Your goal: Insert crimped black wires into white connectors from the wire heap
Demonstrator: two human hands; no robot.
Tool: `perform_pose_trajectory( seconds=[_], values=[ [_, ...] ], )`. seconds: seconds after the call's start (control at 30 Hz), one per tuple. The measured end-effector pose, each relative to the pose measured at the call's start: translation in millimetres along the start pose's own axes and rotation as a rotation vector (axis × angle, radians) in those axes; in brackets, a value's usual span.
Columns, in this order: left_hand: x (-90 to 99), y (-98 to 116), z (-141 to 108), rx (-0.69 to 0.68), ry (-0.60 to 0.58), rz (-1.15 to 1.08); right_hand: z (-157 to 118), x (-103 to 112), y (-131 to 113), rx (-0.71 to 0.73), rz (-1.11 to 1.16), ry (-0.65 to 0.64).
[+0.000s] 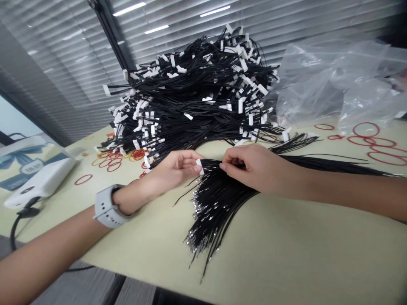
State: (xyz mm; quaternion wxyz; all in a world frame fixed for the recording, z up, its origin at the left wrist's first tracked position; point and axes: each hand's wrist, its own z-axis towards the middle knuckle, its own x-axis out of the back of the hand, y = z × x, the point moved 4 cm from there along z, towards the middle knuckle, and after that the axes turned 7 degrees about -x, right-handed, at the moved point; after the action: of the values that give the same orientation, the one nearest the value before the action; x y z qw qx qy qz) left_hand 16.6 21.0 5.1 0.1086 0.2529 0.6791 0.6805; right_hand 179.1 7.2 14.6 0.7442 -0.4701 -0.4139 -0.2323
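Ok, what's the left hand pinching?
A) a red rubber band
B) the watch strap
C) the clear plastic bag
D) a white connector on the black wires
D: the left hand has a white connector between its fingers, at the end of the black wires.

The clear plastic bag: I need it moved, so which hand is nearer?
Right hand: it pinches black wires just in front of the bag, slightly left of it. The left hand is farther, on the right hand's far side.
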Motion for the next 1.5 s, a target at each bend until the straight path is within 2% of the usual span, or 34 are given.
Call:
perform_pose_trajectory(
  seconds=[0.77, 1.0, 1.5],
  values=[
    [2.9, -4.3, 2.7, 0.019, -0.002, -0.057, 0.1, -3.0, 0.5, 0.066, 0.073, -0.057],
    [3.3, -4.3, 1.7, 0.001, -0.014, -0.068, 0.0, -0.6, -1.2, 0.062, 0.053, 0.001],
    [3.1, -4.5, 1.0, 0.008, -0.036, -0.075, -1.9, 0.8, -0.1, 0.086, 0.042, -0.002]
  ],
)
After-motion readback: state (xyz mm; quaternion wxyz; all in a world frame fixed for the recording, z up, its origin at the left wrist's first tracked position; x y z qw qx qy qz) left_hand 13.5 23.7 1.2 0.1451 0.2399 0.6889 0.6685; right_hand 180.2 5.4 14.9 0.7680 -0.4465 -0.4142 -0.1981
